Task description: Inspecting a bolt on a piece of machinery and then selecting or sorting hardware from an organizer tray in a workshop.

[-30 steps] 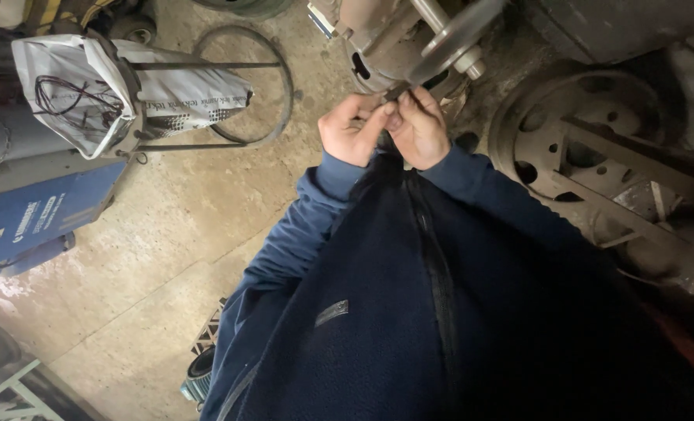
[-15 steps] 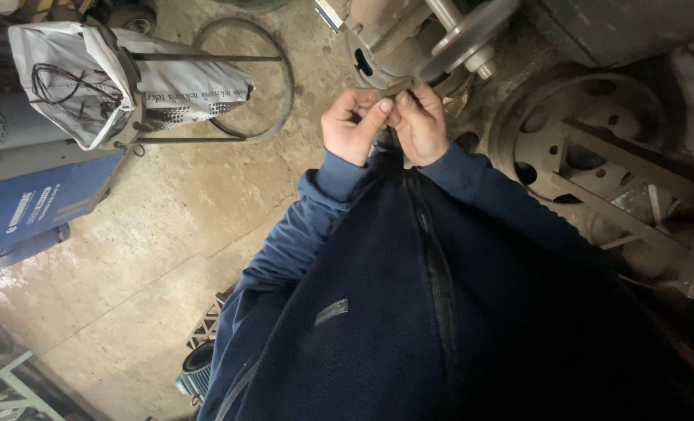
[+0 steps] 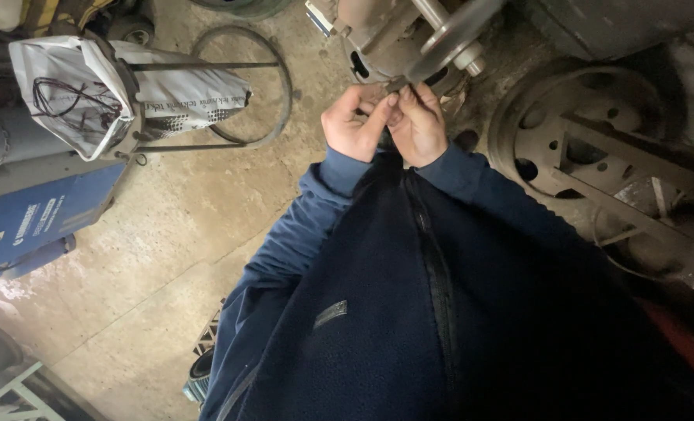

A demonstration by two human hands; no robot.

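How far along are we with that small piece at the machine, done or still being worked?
Done: nothing visibly finished; no fitted part can be told apart. In hand: left hand and right hand are pressed together, pinching a small dark piece just under the grey disc of the machine. Left: the piece is not yet released, and whether it is attached cannot be told. The big wheel beside them lies untouched.

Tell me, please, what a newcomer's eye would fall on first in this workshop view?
Most likely the two bare hands at top centre, left hand and right hand, pinched together on a small dark part just under a grey machine. Next, the white plastic bag hung in a ring stand at upper left, and the rusty spoked wheel on the right.
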